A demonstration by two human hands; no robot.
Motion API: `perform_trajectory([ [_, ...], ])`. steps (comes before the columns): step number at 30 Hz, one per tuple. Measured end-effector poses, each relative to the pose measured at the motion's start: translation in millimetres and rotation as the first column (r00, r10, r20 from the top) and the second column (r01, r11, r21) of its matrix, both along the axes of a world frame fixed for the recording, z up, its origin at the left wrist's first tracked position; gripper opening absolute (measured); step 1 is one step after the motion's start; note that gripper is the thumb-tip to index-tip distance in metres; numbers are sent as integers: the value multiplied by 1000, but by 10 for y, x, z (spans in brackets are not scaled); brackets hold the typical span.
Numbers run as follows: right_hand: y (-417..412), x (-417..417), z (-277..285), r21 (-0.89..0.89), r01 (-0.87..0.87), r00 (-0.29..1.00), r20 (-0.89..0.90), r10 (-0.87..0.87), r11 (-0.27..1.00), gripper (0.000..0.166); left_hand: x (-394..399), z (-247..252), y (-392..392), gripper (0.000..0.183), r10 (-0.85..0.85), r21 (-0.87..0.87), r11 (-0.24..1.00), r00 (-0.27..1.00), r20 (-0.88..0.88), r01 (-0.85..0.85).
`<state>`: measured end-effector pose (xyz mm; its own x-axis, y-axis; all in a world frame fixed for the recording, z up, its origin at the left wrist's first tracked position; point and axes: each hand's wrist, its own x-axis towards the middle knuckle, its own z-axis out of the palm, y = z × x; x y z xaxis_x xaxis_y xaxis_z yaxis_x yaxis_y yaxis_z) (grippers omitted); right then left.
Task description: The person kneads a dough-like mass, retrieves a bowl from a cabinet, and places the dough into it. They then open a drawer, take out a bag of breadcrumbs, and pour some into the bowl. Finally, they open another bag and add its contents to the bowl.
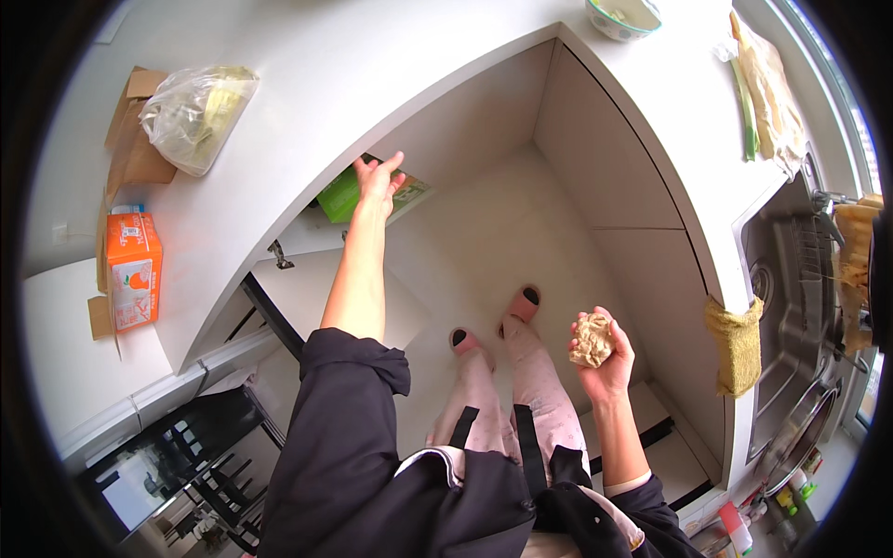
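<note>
My left hand (pixel 379 183), fingers spread, is at the open lower cabinet under the counter, over a green cardboard box (pixel 340 199) inside it; whether the fingertips touch the box I cannot tell. It holds nothing that I can see. My right hand (pixel 605 356), palm up, has its fingers curled around a crumpled ball of brown paper (pixel 593 340). An open cabinet door (pixel 342 282) with a metal hinge stands below my left forearm.
On the left counter lie a clear plastic bag (pixel 199 118) and an orange carton (pixel 134 272). A patterned bowl (pixel 623 19) stands at the top. To the right, a yellow cloth (pixel 734 347) hangs over the counter edge beside the steel sink (pixel 788 279).
</note>
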<state>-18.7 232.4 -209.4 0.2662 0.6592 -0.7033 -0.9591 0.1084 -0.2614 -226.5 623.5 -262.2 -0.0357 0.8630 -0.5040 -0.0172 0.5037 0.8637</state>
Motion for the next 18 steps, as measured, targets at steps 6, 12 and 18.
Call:
perform_trajectory([
  [6, -205, 151, -197, -129, 111, 993, -14, -114, 985, 34, 43, -324, -613, 48, -360, 0, 922, 861, -359, 386],
  [12, -331, 78, -133, -61, 166, 985, -33, -168, 984, 36, 169, -483, -288, 94, 34, -152, 987, 987, -160, -59],
  [18, -639, 13, -249, -47, 354, 934, -42, -355, 934, 35, 199, -315, 46, 99, 24, -151, 988, 999, -39, -29],
])
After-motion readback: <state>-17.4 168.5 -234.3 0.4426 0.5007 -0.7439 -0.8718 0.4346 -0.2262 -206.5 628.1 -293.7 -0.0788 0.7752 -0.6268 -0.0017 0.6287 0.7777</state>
